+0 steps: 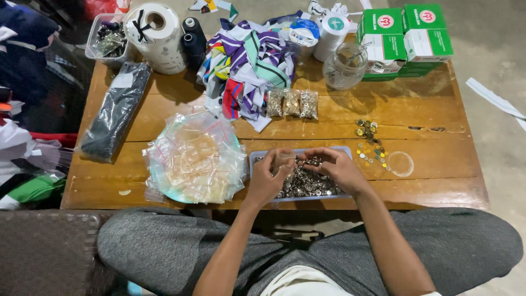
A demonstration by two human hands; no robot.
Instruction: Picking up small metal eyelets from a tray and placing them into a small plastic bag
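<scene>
Both hands over a shallow tray (346, 149) of small metal fasteners (307, 183) at the wooden table's (427, 109) near edge. Left hand (268, 178) pinches a small clear bag (283, 159); right hand (337, 167) fingers curled together, pinching fasteners (313, 160) beside the bag

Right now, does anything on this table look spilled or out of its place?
Yes. A small scatter of loose metal pieces lies on the bare wood to the right of the tray, outside any container, beside a clear round lid. The rest of the metal parts sit in the tray under both hands or in small bags.
</scene>
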